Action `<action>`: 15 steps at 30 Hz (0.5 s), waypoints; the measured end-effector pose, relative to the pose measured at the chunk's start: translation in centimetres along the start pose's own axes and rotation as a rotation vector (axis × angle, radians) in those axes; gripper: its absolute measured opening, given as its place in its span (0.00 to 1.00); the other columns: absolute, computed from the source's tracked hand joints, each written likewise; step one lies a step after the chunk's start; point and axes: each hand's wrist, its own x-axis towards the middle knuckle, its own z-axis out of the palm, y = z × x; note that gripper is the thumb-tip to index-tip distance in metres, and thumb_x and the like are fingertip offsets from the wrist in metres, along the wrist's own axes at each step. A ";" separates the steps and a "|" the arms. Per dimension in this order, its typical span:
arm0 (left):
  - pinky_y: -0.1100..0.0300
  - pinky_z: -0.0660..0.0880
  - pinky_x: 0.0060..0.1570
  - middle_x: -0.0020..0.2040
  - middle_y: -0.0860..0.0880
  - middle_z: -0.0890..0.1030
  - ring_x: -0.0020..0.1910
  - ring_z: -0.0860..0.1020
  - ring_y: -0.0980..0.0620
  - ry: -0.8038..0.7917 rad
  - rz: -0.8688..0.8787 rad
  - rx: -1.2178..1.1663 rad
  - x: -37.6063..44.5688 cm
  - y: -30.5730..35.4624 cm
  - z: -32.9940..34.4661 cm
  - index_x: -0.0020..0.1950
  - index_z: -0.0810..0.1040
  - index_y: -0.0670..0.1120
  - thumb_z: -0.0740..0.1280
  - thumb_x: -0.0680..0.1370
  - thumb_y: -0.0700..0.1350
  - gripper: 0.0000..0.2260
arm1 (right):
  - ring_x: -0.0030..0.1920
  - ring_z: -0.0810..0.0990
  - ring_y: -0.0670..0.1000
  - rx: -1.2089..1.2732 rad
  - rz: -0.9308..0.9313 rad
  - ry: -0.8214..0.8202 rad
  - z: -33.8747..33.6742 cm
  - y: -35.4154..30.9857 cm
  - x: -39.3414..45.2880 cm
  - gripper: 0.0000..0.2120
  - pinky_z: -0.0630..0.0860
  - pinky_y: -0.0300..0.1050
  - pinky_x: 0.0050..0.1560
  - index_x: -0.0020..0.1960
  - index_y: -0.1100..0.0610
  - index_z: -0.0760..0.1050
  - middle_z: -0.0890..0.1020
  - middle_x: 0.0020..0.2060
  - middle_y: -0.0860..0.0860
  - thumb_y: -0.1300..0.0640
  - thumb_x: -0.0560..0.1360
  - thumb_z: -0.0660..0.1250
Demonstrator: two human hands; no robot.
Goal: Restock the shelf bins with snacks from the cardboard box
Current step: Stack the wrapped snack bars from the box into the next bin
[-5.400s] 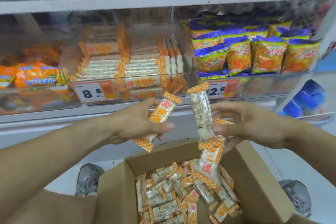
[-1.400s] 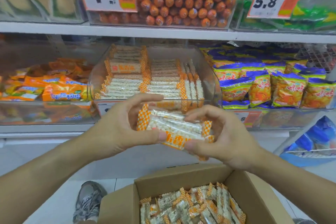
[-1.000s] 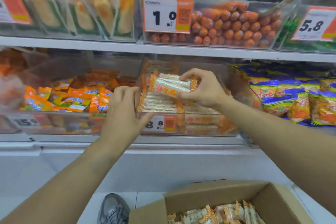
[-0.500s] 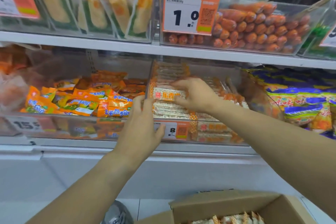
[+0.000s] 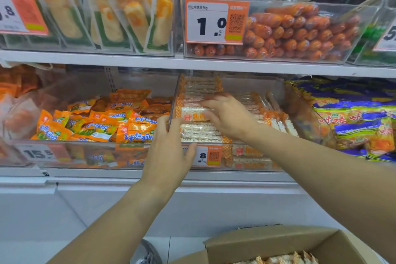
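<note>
- Right hand [image 5: 227, 113] — reaches into the clear plastic shelf bin [image 5: 300, 113] on the lower shelf; its fingers lie fairly straight on top of a clear-wrapped snack bar with orange checked ends [image 5: 192, 114], pressing it onto the stack.
- Left hand [image 5: 169, 152] — rests against the bin's front left corner, fingers extended upward along the wall, thumb beside the orange-and-white price tag [image 5: 206, 155]; it grasps nothing.
- Stack of the same snack bars [image 5: 201, 132] — fills the left part of the bin, lying flat in layers; further bars stand on edge at the right.
- Brown cardboard box [image 5: 267, 242] — open, at the lower right, below the shelf; more bars show inside at the frame's bottom edge.
- Neighbouring bins — orange snack packets [image 5: 96, 122] to the left, blue-and-orange bags [image 5: 353, 118] to the right.
</note>
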 end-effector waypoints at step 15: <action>0.63 0.68 0.53 0.69 0.50 0.63 0.63 0.70 0.50 0.029 -0.042 0.002 0.3 0.8 0.2 0.70 0.71 0.49 0.71 0.76 0.48 0.23 | 0.73 0.64 0.58 0.015 0.164 0.001 0.7 -2.6 0.1 0.21 0.64 0.63 0.69 0.73 0.50 0.71 0.72 0.72 0.52 0.48 0.83 0.53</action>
